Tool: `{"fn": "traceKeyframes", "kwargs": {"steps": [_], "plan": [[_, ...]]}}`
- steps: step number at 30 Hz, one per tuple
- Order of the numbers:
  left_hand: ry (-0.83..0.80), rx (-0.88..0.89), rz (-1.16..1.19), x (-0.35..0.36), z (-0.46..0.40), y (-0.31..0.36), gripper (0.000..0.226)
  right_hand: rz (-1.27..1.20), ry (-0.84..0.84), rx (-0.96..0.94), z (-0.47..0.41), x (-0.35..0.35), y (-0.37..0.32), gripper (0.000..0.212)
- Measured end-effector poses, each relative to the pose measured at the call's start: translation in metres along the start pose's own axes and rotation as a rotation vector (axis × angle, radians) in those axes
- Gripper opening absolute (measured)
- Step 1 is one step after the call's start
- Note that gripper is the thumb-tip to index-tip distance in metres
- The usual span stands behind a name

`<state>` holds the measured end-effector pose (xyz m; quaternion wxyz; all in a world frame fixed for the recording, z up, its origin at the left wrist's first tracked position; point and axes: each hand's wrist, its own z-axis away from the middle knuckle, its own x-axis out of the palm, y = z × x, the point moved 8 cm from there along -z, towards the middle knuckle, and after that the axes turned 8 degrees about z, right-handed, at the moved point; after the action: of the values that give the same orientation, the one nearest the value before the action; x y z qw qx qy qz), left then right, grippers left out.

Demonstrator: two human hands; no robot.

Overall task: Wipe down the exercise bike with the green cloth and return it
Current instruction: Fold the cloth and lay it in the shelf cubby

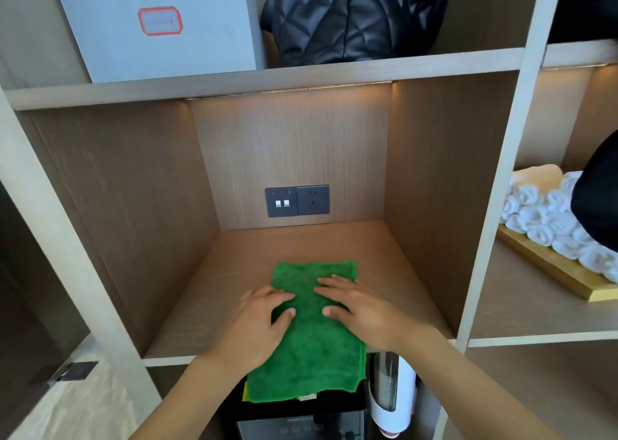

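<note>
The green cloth [309, 349] lies folded flat on the wooden floor of the middle shelf compartment [234, 262], and its near end hangs over the shelf's front edge. My left hand [257, 326] rests flat on the cloth's left side with fingers spread. On the right side my right hand [359, 309] presses down, also flat. Neither hand grips the cloth. No exercise bike is in view.
A dark wall socket plate [297, 200] sits on the compartment's back wall. Above are a grey box [157, 25] and a black quilted bag [354, 15]. Rolled white towels [548, 225] on a wooden tray fill the right compartment. A dark appliance [301, 419] and cup dispenser [391, 396] stand below.
</note>
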<state>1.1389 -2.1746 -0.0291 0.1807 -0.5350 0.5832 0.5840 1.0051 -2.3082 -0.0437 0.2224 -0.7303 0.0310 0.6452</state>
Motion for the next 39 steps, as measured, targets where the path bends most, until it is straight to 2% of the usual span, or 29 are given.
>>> {"fn": "traceKeyframes", "kwargs": {"steps": [5,10,15,18,20,23,30,33,35,39], "plan": [[-0.002,0.070,0.023,-0.003,0.025,-0.001,0.044,0.000,-0.036,-0.063,0.019,0.005,-0.003,0.053],[-0.026,0.111,-0.012,0.004,0.050,-0.005,0.065,0.040,0.006,-0.079,0.040,0.007,-0.013,0.054],[-0.049,0.169,-0.113,0.008,0.063,-0.011,0.073,0.276,0.007,-0.107,0.058,0.016,-0.025,0.074],[-0.053,0.204,-0.182,0.008,0.066,-0.008,0.077,0.352,0.020,-0.079,0.059,0.017,-0.030,0.076],[-0.035,0.213,-0.196,0.006,0.068,-0.004,0.073,0.400,0.028,-0.057,0.060,0.018,-0.035,0.075],[0.087,0.248,-0.121,0.000,0.077,-0.001,0.048,0.442,0.064,-0.030,0.065,0.019,-0.042,0.069],[0.211,0.294,0.016,-0.028,0.102,0.008,0.025,0.226,0.316,0.021,0.099,-0.004,-0.073,0.040],[0.231,0.227,0.235,-0.050,0.110,0.008,0.035,0.014,0.451,0.139,0.122,-0.030,-0.068,0.025],[0.243,0.217,0.362,-0.067,0.109,0.015,0.038,-0.144,0.489,0.170,0.128,-0.045,-0.065,0.014],[0.274,0.221,0.461,-0.089,0.088,0.026,0.019,-0.331,0.485,0.142,0.117,-0.068,-0.061,0.011]]}}
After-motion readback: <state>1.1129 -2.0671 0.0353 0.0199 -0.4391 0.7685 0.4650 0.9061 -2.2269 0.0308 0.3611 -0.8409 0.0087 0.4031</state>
